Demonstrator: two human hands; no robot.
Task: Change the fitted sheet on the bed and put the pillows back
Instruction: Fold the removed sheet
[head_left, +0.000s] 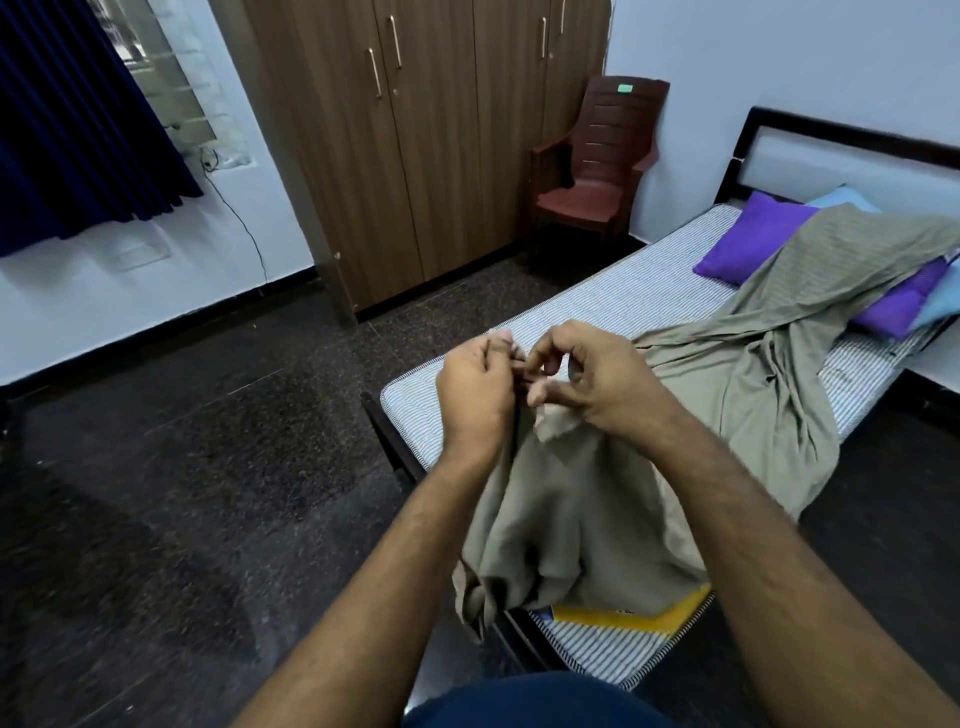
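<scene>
Your left hand and right hand both pinch olive sheet edge at bed foot. Striped mattress mostly bare; sheet bunched, no corner fitted. Pillows under sheet, need resetting.

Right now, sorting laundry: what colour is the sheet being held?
Plain greyish-beige sheet, clearest in the head view.

A tan sheet lies crumpled across the striped bare mattress, partly covering two purple pillows.

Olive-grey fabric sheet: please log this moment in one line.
olive-grey fabric sheet | left hand, right hand pinch corner | striped mattress bare
</scene>
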